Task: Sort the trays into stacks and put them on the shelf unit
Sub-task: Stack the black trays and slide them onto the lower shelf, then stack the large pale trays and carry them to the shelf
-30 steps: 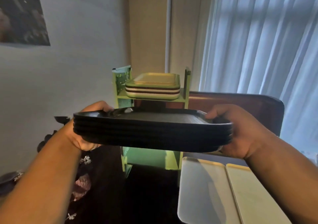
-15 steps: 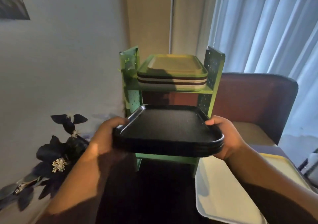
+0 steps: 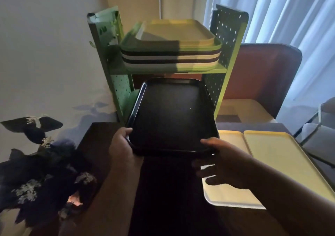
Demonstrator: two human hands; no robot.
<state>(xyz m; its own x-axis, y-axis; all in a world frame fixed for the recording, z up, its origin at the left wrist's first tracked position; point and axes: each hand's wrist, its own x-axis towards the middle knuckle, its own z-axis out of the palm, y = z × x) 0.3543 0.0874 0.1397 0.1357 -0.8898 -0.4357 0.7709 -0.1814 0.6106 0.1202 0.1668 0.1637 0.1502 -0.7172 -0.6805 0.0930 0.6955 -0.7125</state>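
Dim desk (image 3: 101, 145) with dark flowers (image 3: 39, 172) at left; my left hand (image 3: 123, 145) grips the black tray stack (image 3: 172, 116), its far end inside the green shelf unit's (image 3: 230, 58) lower tier, my right hand (image 3: 224, 159) clasping the near corner; yellow trays (image 3: 268, 156) beside.

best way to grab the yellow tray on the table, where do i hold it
Take the yellow tray by its raised rim on the two long edges, one hand each side, coming from the near end. It lies flat beside a white tray, so slide fingers under the outer edge first.
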